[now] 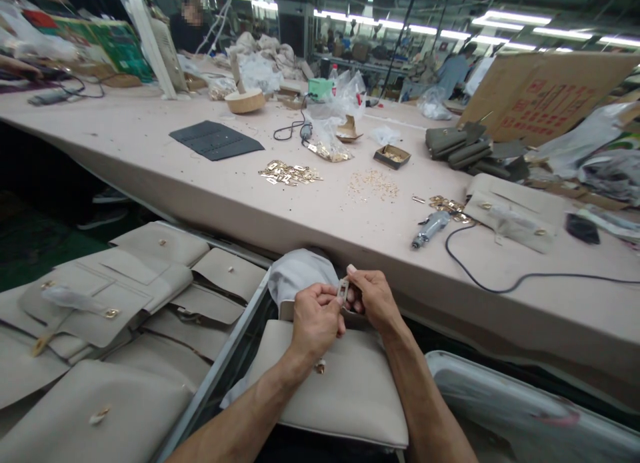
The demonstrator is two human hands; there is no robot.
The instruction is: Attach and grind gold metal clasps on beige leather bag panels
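A pale surface [345, 226] stretches across the view, with a printed carton [555, 96] leaning at its far right. At the left, below the surface's edge, beige bags [145, 270] lie overlapping in a pile, some with metal fittings on their faces. A single beige bag [350, 390] sits right in front of the person, between the two forearms and just below the hands. Another bag, the flat one [520, 210], rests on the surface at the right, and a dark sheet [216, 140] lies towards the left. The left hand [317, 316] is closed, thumb and fingers pinching a small plate; the right hand [373, 296] is bent in close against the plate's other side, though whether its fingers grip the plate I cannot tell. A grey power tool [431, 230] lies near the flat one, and a tape roll [245, 102] sits beyond the dark sheet. A little box [393, 156] holds small pieces. Gold tags [290, 172] lie heaped on the surface. The plate [343, 289], slotted, is above the single bag's top edge. A metal catch [321, 367] shows on that bag, and tiny bits [373, 184] are scattered right of the tags.
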